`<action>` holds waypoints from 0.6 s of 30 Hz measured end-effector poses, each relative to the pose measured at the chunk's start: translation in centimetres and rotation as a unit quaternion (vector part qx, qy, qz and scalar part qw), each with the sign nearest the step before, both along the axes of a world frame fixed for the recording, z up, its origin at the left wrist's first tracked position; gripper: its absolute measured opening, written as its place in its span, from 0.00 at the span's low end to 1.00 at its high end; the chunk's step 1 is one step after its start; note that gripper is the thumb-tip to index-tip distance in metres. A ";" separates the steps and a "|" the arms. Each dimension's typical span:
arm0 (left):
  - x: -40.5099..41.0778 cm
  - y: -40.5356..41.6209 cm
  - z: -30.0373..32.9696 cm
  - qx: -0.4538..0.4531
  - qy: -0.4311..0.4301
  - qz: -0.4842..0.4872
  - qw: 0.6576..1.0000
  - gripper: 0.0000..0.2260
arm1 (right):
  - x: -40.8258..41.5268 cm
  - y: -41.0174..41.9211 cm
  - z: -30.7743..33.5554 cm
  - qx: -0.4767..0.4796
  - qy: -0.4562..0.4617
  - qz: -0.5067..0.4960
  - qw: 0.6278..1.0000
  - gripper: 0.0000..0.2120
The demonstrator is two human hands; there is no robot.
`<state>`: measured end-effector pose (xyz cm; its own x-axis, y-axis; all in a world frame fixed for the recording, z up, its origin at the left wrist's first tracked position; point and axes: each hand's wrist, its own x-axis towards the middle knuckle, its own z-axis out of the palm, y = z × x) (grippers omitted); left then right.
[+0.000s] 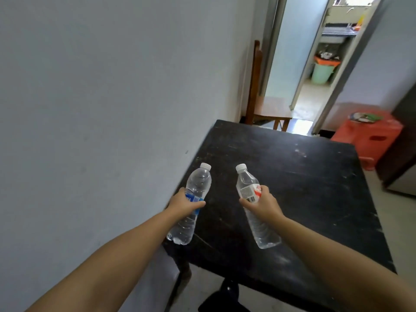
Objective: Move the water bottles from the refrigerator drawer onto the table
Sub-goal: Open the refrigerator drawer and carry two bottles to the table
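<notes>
My left hand (183,204) grips a clear water bottle with a blue label (198,183) round its middle. My right hand (264,204) grips a second clear water bottle with a red and white label (246,181) the same way. Both bottles have white caps and tilt away from me, held over the near left part of the black table (304,188). Whether their bases touch the tabletop I cannot tell. The refrigerator drawer is not in view.
A grey wall runs along the table's left side. A wooden chair (265,109) stands beyond the far edge, before an open doorway. A red plastic stool (369,136) with a plate on it stands at the right, next to a dark cabinet (403,140).
</notes>
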<state>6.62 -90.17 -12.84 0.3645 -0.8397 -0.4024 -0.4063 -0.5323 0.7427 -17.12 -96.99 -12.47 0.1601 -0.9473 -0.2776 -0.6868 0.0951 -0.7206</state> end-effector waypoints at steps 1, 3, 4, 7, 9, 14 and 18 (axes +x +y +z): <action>0.1 -1.7 0.0 -0.001 0.001 -0.014 1.000 0.29 | 0.1 -1.5 0.0 -0.005 0.000 -0.005 1.000 0.32; 0.5 -6.6 0.0 -0.011 0.001 -0.027 1.000 0.29 | 0.4 -5.9 0.2 -0.008 -0.002 -0.021 1.000 0.32; 0.7 -8.7 0.3 -0.015 0.001 -0.027 1.000 0.28 | 0.6 -7.8 0.5 -0.005 -0.003 -0.026 1.000 0.32; 0.9 -15.3 1.0 -0.031 0.016 -0.007 0.999 0.25 | 1.0 -13.7 1.3 -0.015 -0.008 -0.036 0.999 0.33; 1.0 -18.7 1.1 -0.056 0.024 0.022 0.998 0.24 | 1.2 -16.9 2.0 -0.015 -0.017 -0.034 0.999 0.33; 0.3 -26.5 0.9 -0.060 0.100 0.103 0.988 0.23 | 2.2 -23.9 2.4 -0.010 -0.057 -0.064 0.996 0.31; 0.7 -33.0 -0.3 -0.064 0.146 0.137 0.978 0.26 | 3.8 -29.0 2.1 -0.028 -0.103 -0.094 0.990 0.33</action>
<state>7.35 -123.12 -13.11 0.4674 -0.7776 -0.4206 -0.0222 -0.4859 0.8737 -13.29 -126.00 -10.41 0.0269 -0.9785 -0.2044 -0.4981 0.1642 -0.8515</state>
